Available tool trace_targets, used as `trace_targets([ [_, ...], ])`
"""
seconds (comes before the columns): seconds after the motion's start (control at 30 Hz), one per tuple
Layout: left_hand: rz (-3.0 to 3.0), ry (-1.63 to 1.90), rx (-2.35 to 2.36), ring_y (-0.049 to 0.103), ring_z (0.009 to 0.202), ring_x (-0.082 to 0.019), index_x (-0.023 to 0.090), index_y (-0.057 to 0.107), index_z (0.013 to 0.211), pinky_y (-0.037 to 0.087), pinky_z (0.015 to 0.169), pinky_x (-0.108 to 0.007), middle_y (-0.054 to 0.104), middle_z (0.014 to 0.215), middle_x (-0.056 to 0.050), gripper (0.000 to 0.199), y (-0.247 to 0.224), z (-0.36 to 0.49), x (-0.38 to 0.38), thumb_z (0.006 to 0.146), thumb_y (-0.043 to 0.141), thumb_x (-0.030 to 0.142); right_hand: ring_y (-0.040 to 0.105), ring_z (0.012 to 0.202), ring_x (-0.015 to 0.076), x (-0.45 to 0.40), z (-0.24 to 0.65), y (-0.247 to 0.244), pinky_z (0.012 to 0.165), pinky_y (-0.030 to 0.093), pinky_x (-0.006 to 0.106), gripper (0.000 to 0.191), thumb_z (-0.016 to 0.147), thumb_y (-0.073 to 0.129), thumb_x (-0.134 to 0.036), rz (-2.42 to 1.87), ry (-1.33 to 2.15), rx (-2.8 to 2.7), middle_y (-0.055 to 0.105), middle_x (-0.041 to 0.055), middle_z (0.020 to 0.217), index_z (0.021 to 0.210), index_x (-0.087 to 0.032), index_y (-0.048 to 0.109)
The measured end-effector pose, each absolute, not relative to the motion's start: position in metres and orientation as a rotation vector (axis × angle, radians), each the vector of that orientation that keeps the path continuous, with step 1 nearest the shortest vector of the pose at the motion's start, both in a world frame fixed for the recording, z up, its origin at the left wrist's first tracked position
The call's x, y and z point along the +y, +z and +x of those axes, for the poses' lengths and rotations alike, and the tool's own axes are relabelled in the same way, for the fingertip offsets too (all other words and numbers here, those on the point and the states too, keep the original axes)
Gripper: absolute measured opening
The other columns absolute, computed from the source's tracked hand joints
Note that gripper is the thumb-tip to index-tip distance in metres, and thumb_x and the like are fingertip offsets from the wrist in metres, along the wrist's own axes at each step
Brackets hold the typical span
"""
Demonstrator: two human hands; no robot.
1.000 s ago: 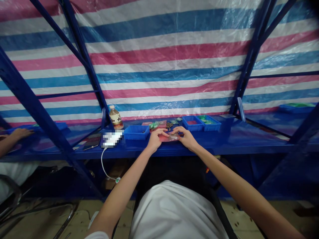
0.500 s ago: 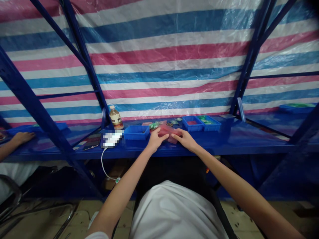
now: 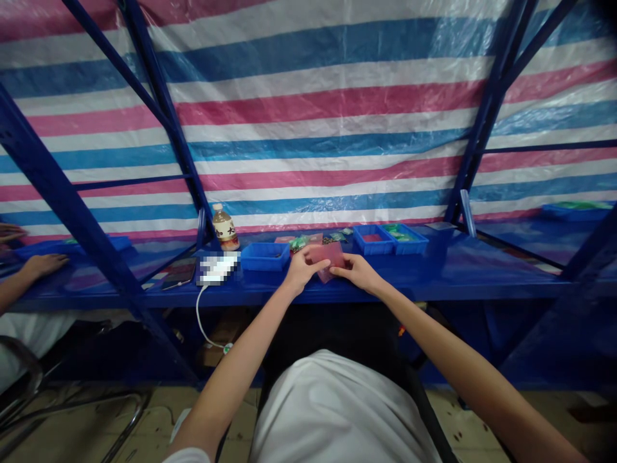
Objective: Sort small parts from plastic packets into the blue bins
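A pink translucent plastic bag (image 3: 332,257) is held up just above the front of the blue table (image 3: 260,289). My left hand (image 3: 303,269) pinches its left side, thumb across the front. At the bag's right edge, my right hand (image 3: 359,271) grips with thumb and fingers. Whether anything is inside the bag I cannot tell. Behind my hands lie a small green packet (image 3: 299,243) and a few little dark pieces. To the left sits a blue tray (image 3: 265,265) with something small in it.
Two more blue trays stand at the back right, one with pink sheets (image 3: 371,238), one with green packets (image 3: 398,235). A drink bottle (image 3: 225,231), a blurred white device (image 3: 216,269) on a cable and a dark phone (image 3: 178,276) are left. A co-worker's hand (image 3: 45,265) rests far left.
The pink bag has been tilted from lying nearly flat to facing me more upright between my hands. At far left, another hand of the co-worker has come into view.
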State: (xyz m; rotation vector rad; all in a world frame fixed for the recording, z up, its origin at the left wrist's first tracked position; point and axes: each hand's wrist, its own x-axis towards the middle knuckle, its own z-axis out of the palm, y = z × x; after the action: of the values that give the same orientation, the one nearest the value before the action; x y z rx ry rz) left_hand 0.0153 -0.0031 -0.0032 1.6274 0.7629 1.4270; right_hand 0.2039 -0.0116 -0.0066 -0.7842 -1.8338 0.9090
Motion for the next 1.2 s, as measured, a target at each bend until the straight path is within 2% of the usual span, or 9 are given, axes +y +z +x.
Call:
trace_targets([
  [0.17, 1.747, 1.329, 0.766, 0.064, 0.102, -0.025, 0.013, 0.068, 0.108, 0.049, 0.094, -0.040, 0.070, 0.110, -0.012, 0.043, -0.005, 0.016, -0.005, 0.072, 0.078, 0.034, 0.066, 0.100, 0.0268, -0.009, 0.204, -0.009, 0.092, 0.050, 0.041, 0.039, 0.078, 0.070, -0.040, -0.717, 0.899, -1.768, 0.072, 0.0045, 0.109, 0.112, -0.020, 0.069],
  [0.37, 1.733, 1.213, 0.710, 0.066, 0.091, -0.024, 0.013, 0.072, 0.104, 0.051, 0.084, -0.037, 0.073, 0.100, -0.010, 0.031, -0.005, 0.015, -0.002, 0.076, 0.072, 0.027, 0.066, 0.095, 0.0253, -0.007, 0.205, -0.010, 0.089, 0.051, 0.039, 0.038, 0.079, 0.069, -0.040, -0.750, 0.844, -1.800, 0.072, 0.0056, 0.105, 0.110, -0.018, 0.069],
  [0.43, 1.758, 1.180, 0.685, 0.064, 0.099, -0.025, 0.015, 0.074, 0.103, 0.050, 0.086, -0.036, 0.070, 0.110, -0.009, 0.029, -0.003, 0.014, -0.002, 0.075, 0.070, 0.023, 0.066, 0.095, 0.0244, -0.007, 0.206, -0.009, 0.089, 0.050, 0.038, 0.034, 0.080, 0.067, -0.040, -0.749, 0.790, -1.848, 0.073, 0.0054, 0.103, 0.106, -0.017, 0.071],
  [0.57, 1.843, 1.112, 0.588, 0.051, 0.124, -0.027, 0.022, 0.076, 0.100, 0.043, 0.102, -0.038, 0.060, 0.131, -0.006, 0.026, 0.000, 0.012, -0.005, 0.080, 0.061, 0.020, 0.065, 0.095, 0.0229, -0.011, 0.204, -0.005, 0.086, 0.049, 0.034, 0.030, 0.080, 0.067, -0.035, -0.724, 0.724, -1.903, 0.072, 0.0050, 0.104, 0.104, -0.018, 0.071],
  [0.77, 1.891, 1.104, 0.578, 0.051, 0.123, -0.028, 0.022, 0.079, 0.088, 0.039, 0.107, -0.043, 0.058, 0.133, -0.005, 0.030, 0.001, 0.012, -0.008, 0.083, 0.049, 0.020, 0.064, 0.099, 0.0224, -0.014, 0.200, -0.004, 0.084, 0.049, 0.032, 0.026, 0.079, 0.065, -0.028, -0.715, 0.713, -1.916, 0.070, 0.0070, 0.110, 0.103, -0.019, 0.071],
  [0.97, 1.918, 1.164, 0.612, 0.055, 0.118, -0.027, 0.020, 0.077, 0.067, 0.039, 0.106, -0.043, 0.065, 0.123, -0.005, 0.028, 0.004, 0.013, -0.009, 0.074, 0.051, 0.014, 0.064, 0.092, 0.0201, -0.010, 0.201, -0.009, 0.082, 0.048, 0.032, 0.030, 0.078, 0.065, -0.023, -0.745, 0.596, -1.985, 0.069, 0.0063, 0.110, 0.107, -0.020, 0.069],
  [1.2, 1.794, 1.249, 0.644, 0.060, 0.106, -0.026, 0.016, 0.059, 0.043, 0.041, 0.100, -0.042, 0.069, 0.112, -0.007, 0.020, -0.002, 0.013, -0.002, 0.060, 0.048, 0.011, 0.062, 0.086, 0.0179, -0.009, 0.200, -0.011, 0.075, 0.047, 0.029, 0.038, 0.076, 0.067, -0.018, -0.774, 0.469, -2.077, 0.069, 0.0054, 0.108, 0.114, -0.021, 0.067],
])
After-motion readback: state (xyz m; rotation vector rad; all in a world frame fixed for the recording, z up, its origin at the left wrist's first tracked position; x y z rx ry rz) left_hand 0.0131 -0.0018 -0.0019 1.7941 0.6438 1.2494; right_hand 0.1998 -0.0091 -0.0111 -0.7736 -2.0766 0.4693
